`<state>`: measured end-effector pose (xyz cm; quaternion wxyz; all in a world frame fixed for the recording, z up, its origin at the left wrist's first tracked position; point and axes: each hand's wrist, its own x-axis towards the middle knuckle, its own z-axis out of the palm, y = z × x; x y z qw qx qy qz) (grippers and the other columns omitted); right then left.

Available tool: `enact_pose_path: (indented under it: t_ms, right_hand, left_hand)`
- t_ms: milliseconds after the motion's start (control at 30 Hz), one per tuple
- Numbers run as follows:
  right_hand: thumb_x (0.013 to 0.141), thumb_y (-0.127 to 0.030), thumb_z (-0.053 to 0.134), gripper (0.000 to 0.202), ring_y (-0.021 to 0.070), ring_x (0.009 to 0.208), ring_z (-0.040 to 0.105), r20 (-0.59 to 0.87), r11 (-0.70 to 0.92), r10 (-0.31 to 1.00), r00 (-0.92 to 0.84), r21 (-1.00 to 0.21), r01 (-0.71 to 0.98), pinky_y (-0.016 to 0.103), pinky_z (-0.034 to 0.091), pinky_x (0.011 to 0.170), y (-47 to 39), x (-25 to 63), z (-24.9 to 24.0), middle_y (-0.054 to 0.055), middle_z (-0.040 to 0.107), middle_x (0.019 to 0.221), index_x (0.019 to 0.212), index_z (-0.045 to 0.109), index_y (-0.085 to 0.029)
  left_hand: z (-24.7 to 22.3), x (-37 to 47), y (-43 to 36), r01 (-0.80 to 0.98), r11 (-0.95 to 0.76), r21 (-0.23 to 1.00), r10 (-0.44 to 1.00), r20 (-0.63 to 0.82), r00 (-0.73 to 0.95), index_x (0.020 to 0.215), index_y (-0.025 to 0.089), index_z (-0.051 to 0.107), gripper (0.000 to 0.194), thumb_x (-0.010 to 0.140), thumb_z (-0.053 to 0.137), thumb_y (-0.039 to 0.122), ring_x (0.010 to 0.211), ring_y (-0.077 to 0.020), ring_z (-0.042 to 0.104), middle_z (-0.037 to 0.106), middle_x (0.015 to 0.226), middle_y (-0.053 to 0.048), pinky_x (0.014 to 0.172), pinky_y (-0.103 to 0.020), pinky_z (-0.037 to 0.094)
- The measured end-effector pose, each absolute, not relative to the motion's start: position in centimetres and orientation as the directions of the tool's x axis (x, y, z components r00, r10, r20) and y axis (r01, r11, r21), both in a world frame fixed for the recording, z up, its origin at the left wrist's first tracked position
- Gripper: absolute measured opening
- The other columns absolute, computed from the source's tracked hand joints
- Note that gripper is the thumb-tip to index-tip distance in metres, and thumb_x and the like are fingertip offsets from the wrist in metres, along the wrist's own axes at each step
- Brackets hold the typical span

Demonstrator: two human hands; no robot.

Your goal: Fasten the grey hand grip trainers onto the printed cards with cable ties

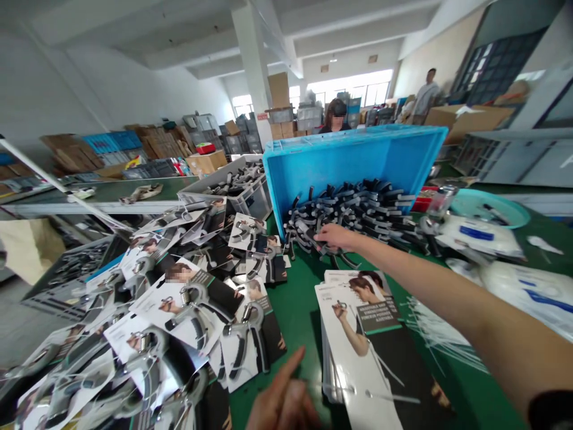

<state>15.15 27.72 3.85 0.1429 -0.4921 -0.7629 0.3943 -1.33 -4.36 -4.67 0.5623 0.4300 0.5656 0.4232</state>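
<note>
Grip pile: loose grey and black hand grips [358, 209] spill from the blue crate [272, 185], which stands on its side, mouth towards the wearer, on the green bench [298, 298].
Nearer hand: the right hand [338, 237], already at the pile's near left edge; the left hand [286, 403] is well apart, low in the view.
Right fingers: bunched and pointing left, touching or just over a grip; whether they pinch it cannot be told.
Grip at the fingertips: it lies just left of them, its light handle [305, 229] seeming to slant from upper left to lower right, so across the fingers rather than in line with them.
Left fingers: index stretched up and right, the others loosely bent and blurred, with nothing seen between them.
Printed cards: the stack [333, 316] lies just right of the left hand, between it and the loose white ties [441, 334], its long side running away from the wearer, below the right forearm.
Carded grips: heaped [192, 307] to the left of both hands.
</note>
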Motion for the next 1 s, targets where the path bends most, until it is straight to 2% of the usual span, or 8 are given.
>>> enact_pose_path:
  t_ms: [133, 200, 267, 467, 600, 700, 867, 1000]
  right_hand:
    - [0.104, -0.047, 0.037, 0.039, 0.0035, 0.043, 0.024, -0.065, 0.164, 0.856, -0.513, -0.906, 0.389, 0.020, 0.034, 0.040, 19.6, 22.7, 5.8, 0.006, 0.067, 0.086, 0.098, 0.059, -0.015]
    - [0.099, -0.048, 0.051, 0.036, 0.0026, 0.044, 0.018, -0.080, -0.082, 0.831, -0.550, -0.996, 0.022, 0.016, 0.027, 0.037, 14.6, 25.3, 5.8, 0.002, 0.059, 0.074, 0.093, 0.062, -0.015]
    - [0.095, -0.041, 0.061, 0.025, 0.0011, 0.045, 0.012, -0.164, -0.326, 0.807, -0.567, -0.925, -0.197, 0.012, 0.021, 0.036, 10.3, 26.5, 5.1, -0.002, 0.053, 0.072, 0.095, 0.064, -0.016]
    - [0.087, -0.038, 0.070, 0.027, -0.0004, 0.045, 0.014, -0.367, -0.598, 0.703, -0.610, -0.769, -0.226, 0.009, 0.019, 0.036, 4.8, 27.1, 2.5, -0.003, 0.052, 0.075, 0.102, 0.065, -0.016]
    - [0.093, -0.058, 0.052, 0.042, 0.0078, 0.042, 0.038, -0.336, -0.204, 0.800, -0.497, -0.932, 0.301, 0.021, 0.034, 0.040, 4.7, 29.4, 2.6, 0.001, 0.058, 0.065, 0.088, 0.064, -0.018]
    - [0.094, -0.054, 0.053, 0.036, 0.0211, 0.070, 0.061, 0.018, 0.238, 0.947, -0.319, -0.708, 0.665, 0.032, 0.048, 0.063, 4.6, 31.3, 3.3, 0.006, 0.067, 0.081, 0.088, 0.065, -0.021]
    - [0.096, -0.030, 0.057, 0.015, 0.0231, 0.100, 0.061, 0.159, 0.535, 0.808, -0.567, -0.601, 0.594, 0.036, 0.049, 0.086, 3.0, 29.6, 3.4, 0.005, 0.065, 0.107, 0.109, 0.064, -0.027]
    - [0.096, -0.019, 0.056, 0.010, 0.0212, 0.096, 0.061, 0.231, 0.585, 0.768, -0.597, -0.632, 0.509, 0.034, 0.048, 0.084, 3.2, 26.4, 1.9, 0.005, 0.063, 0.101, 0.096, 0.065, -0.023]
  left_hand:
    - [-2.0, -3.3, -2.5, 0.072, 0.143, 0.987, 0.963, -0.122, -0.241, 0.131, 0.017, 0.061, 0.055, 0.091, 0.058, 0.054, 0.059, -0.0164, 0.064, 0.072, 0.075, -0.005, 0.061, -0.027, 0.053]
    - [-0.6, -3.1, -0.9, 0.147, -0.003, 0.989, 0.970, 0.039, -0.240, 0.137, 0.022, 0.057, 0.051, 0.091, 0.063, 0.044, 0.087, -0.0199, 0.070, 0.072, 0.107, -0.010, 0.082, -0.032, 0.055]
    - [0.3, -2.1, 1.0, 0.239, -0.184, 0.953, 0.966, 0.221, -0.137, 0.145, 0.028, 0.049, 0.059, 0.089, 0.066, 0.036, 0.113, -0.0232, 0.063, 0.060, 0.136, -0.011, 0.100, -0.037, 0.049]
    - [-0.3, 0.8, 3.9, 0.446, -0.421, 0.790, 0.907, 0.361, 0.218, 0.134, 0.029, 0.061, 0.040, 0.094, 0.061, 0.030, 0.113, -0.0232, 0.061, 0.068, 0.123, -0.008, 0.100, -0.038, 0.046]
    - [-0.7, 0.8, 3.2, 0.564, -0.472, 0.677, 0.881, 0.340, 0.329, 0.128, 0.027, 0.065, 0.033, 0.095, 0.062, 0.031, 0.108, -0.0228, 0.059, 0.070, 0.115, -0.006, 0.097, -0.040, 0.043]
    - [0.2, 0.8, 3.4, 0.578, -0.477, 0.662, 0.875, 0.298, 0.381, 0.119, 0.026, 0.070, 0.025, 0.098, 0.057, 0.031, 0.107, -0.0215, 0.057, 0.070, 0.113, -0.005, 0.097, -0.039, 0.041]
    - [1.5, 2.4, 6.1, 0.602, -0.435, 0.669, 0.900, 0.333, 0.281, 0.116, 0.022, 0.070, 0.025, 0.099, 0.052, 0.023, 0.108, -0.0218, 0.057, 0.069, 0.111, -0.006, 0.099, -0.039, 0.040]
    - [1.5, 4.1, 7.4, 0.558, -0.443, 0.702, 0.895, 0.308, 0.323, 0.104, 0.021, 0.074, 0.015, 0.092, 0.063, 0.021, 0.109, -0.0224, 0.057, 0.069, 0.111, -0.005, 0.100, -0.039, 0.039]
